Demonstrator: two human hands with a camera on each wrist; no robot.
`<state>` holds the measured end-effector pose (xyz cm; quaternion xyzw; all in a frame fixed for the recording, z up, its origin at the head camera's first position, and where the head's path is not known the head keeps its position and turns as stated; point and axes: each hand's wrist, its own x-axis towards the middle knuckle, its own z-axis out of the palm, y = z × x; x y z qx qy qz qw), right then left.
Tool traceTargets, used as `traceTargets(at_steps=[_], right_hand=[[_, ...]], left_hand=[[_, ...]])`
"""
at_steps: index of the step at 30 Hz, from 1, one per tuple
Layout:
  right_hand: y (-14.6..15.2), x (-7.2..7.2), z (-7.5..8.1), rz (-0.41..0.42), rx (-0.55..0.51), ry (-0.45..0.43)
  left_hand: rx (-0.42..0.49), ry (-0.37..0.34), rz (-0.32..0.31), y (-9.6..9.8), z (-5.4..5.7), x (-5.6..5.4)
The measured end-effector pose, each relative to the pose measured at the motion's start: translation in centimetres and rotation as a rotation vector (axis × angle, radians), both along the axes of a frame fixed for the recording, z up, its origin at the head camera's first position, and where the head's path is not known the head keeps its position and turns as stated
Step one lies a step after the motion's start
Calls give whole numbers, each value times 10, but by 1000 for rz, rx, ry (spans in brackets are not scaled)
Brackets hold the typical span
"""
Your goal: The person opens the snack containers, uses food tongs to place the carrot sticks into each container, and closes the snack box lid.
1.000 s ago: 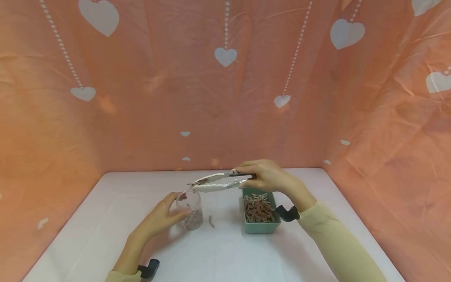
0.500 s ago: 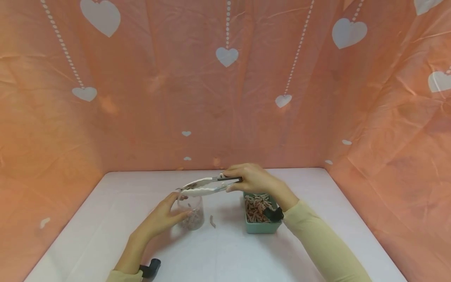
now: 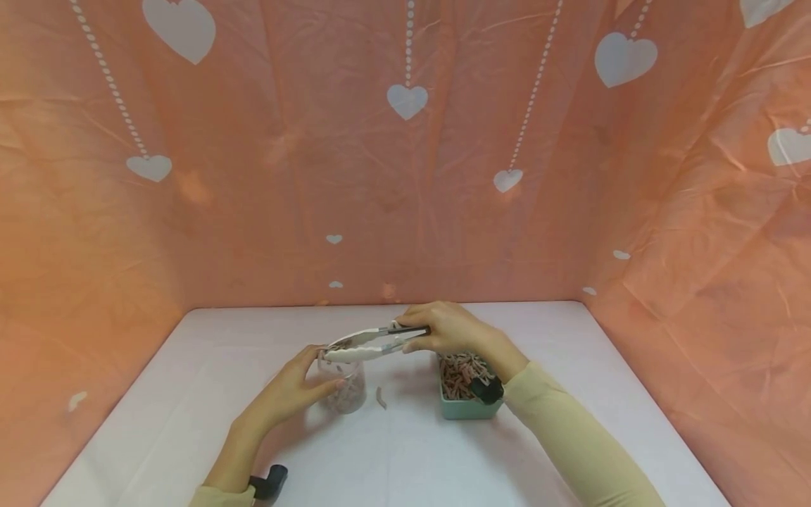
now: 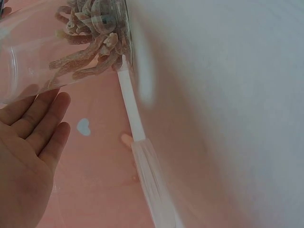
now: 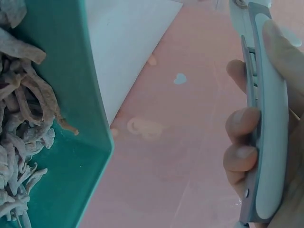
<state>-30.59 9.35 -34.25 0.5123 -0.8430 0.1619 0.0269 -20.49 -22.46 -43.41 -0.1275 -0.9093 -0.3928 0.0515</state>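
A clear jar (image 3: 351,396) stands on the white table, its lower part filled with brownish dried strips (image 4: 92,45). My left hand (image 3: 288,391) steadies it, thumb at the near side and fingers behind the rim. From the right, my right hand (image 3: 451,328) grips tongs (image 3: 364,354) with white tips and grey handles. The tips overlap the jar's mouth, with some dark strips between them. Below my right wrist sits a green box (image 3: 467,410) heaped with the same strips (image 5: 33,90). In the right wrist view, fingers curl round the tongs' handle (image 5: 273,123).
One loose strip (image 3: 381,398) lies on the white table (image 3: 405,465) between jar and box. An orange curtain (image 3: 405,204) with white hearts surrounds the table at the back and sides. Black wrist mounts (image 3: 271,483) sit on both arms.
My right hand has carried the tongs leftward and then down, bringing their tips to the jar's mouth. My left hand and the jar have stayed in place.
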Motion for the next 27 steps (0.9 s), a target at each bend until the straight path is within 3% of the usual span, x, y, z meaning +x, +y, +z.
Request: traceTargets(at_steps=[27], right_hand=[[1, 8, 3, -18, -8, 15]], left_hand=[[-10, -6, 7, 0, -1, 0]])
